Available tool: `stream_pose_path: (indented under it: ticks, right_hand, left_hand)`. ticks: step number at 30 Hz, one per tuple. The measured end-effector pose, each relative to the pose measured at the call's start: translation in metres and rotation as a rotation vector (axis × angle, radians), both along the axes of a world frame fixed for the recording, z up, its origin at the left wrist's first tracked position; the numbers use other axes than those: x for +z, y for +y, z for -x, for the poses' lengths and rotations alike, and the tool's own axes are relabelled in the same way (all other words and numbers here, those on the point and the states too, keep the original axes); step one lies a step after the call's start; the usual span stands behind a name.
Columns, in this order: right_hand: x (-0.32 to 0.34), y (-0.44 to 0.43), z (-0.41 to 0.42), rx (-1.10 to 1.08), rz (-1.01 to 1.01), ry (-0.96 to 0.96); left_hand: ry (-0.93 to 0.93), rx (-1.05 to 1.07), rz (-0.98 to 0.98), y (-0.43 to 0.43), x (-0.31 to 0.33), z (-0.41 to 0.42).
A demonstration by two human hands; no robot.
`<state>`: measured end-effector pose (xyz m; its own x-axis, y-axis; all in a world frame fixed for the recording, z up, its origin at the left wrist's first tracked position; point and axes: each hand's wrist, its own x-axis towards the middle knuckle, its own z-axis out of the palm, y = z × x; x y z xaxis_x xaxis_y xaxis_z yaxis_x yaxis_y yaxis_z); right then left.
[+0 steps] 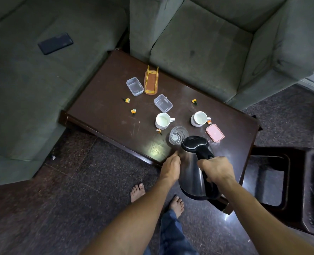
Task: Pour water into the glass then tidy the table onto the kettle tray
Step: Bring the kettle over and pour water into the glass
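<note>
A steel kettle (191, 173) with a black lid and handle is tilted toward a clear glass (178, 135) that stands near the front edge of the dark wooden table (104, 111). My right hand (216, 169) grips the kettle's black handle. My left hand (170, 167) rests flat against the kettle's left side. The spout sits just beside the glass rim; I cannot tell if water flows. A dark tray (288, 183) lies on the right, beside the table.
Two white cups (162, 120) (199, 119), two clear plastic boxes (134, 86) (163, 103), a pink lid (215, 132), an orange holder (151, 80) and several wrapped candies (127, 100) lie on the table. Grey sofas surround it; a phone (55, 43) lies on the left one.
</note>
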<state>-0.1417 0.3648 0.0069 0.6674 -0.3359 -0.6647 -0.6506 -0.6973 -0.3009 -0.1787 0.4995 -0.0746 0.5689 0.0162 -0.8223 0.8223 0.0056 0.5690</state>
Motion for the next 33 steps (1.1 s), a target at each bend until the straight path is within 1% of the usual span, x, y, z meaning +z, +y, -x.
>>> stream_pose_path:
  ticks: [7,19,33]
  right_hand:
    - [0.003,0.001,-0.004,0.015,-0.003,0.003]
    - [0.005,0.005,-0.009,0.049,0.022,0.025]
    - [0.007,0.003,-0.005,0.035,0.031,0.018]
  left_hand:
    - [-0.004,0.034,-0.009,0.0,0.008,0.001]
    - [-0.009,0.001,-0.023,-0.001,0.016,0.003]
    - [-0.021,-0.019,-0.033,-0.005,0.017,0.008]
